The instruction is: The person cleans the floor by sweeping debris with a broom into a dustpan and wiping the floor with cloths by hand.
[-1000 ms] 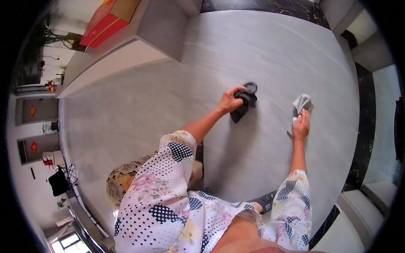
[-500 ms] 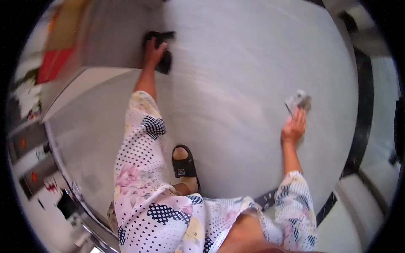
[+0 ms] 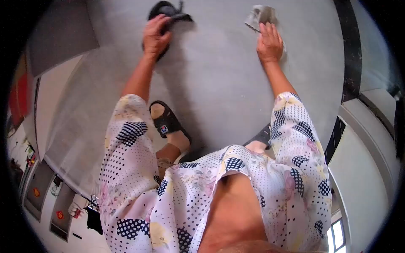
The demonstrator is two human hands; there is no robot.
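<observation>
My left hand (image 3: 156,37) is closed on a bunched black item (image 3: 162,8), perhaps a cloth, with a strap-like end sticking out to the right. It is at the top of the head view, and my hand hides part of it. To the right, my right hand (image 3: 270,44) presses a crumpled light grey rag (image 3: 260,15) against the grey floor (image 3: 219,71). Its fingers are stretched forward over the near edge of the rag, and some of the cloth shows beside the palm.
My feet wear dark slippers (image 3: 171,122), the right one partly hidden by my sleeve. A grey panel (image 3: 63,29) stands at upper left. Along the right runs a black floor strip (image 3: 352,55). Shelves with small items (image 3: 40,192) are at lower left.
The view has shifted. My right hand and the grey rag are farther forward and nearer the left hand. My left hand and the black item are away from the grey panel, over the floor.
</observation>
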